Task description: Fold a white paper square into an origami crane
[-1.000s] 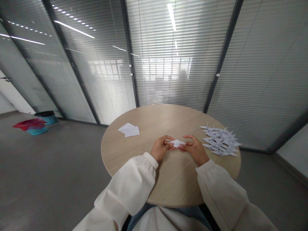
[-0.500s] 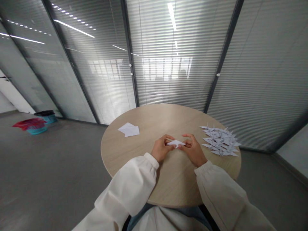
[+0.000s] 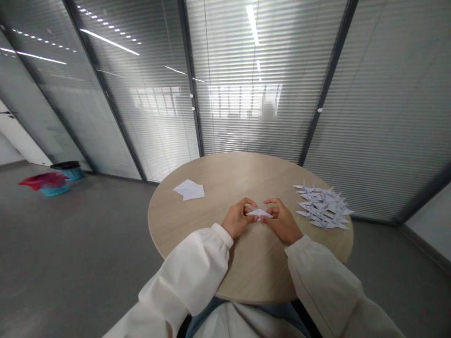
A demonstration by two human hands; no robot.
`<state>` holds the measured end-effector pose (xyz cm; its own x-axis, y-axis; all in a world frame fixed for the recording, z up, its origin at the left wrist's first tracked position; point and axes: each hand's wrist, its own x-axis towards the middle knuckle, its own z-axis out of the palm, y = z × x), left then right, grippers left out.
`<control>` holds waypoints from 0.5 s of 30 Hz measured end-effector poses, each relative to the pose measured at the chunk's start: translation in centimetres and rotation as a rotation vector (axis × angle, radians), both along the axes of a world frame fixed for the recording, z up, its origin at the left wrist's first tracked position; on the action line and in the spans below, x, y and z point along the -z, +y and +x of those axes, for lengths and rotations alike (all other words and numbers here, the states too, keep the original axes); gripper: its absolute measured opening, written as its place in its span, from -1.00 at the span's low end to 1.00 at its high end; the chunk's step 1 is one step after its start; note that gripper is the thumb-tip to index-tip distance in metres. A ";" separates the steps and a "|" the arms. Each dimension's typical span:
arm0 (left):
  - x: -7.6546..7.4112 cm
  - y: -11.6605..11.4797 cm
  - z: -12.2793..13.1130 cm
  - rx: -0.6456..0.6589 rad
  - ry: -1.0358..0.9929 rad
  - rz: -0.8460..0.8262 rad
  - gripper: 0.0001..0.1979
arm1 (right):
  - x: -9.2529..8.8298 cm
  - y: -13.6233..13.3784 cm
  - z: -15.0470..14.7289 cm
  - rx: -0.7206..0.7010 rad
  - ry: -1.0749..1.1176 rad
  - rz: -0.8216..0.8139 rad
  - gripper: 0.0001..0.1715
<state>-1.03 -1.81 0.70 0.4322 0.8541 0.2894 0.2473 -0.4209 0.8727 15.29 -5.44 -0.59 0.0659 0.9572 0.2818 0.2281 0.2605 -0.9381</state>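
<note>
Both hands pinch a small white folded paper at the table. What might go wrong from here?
1. The left hand and right hand grip the folded paper only at its ends; uneven pull may tear or skew it.
2. The pile of folded pieces lies near the edge of the table, close to the right hand; a sweep might scatter it.
</note>
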 end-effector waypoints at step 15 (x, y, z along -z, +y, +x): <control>0.2 0.8 0.1 0.105 -0.139 -0.186 -0.68 | -0.2 0.0 0.2 -0.047 -0.077 0.172 -0.62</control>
<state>-0.91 -1.01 0.52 0.4882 0.8508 0.1945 0.0834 -0.2673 0.9600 15.46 -5.49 -0.43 -0.0058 0.8959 0.4443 0.2818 0.4277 -0.8589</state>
